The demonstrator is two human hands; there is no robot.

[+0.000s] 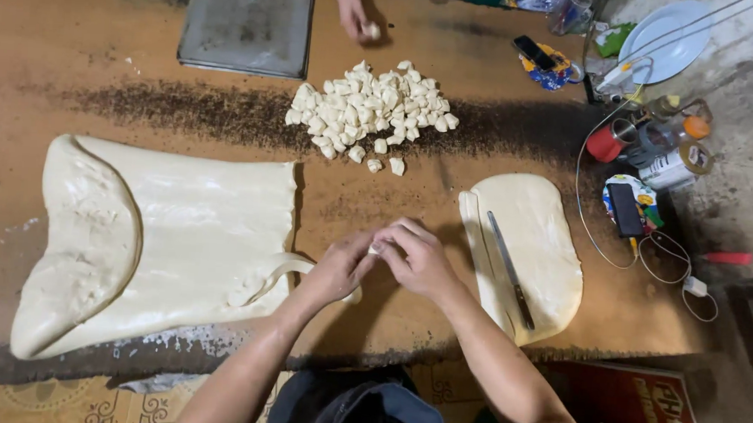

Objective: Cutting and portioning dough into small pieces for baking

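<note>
Head view: left hand (337,267) and right hand (417,256), each grip seemingly pinched shut on one dough strip (281,271).

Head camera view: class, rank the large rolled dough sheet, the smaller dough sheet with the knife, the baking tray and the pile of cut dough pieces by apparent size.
1. Large rolled dough sheet
2. Baking tray, partly cut off by the frame
3. Smaller dough sheet and pile of cut dough pieces look alike; too close to rank.

Head view, steeply down, close overhead
</note>
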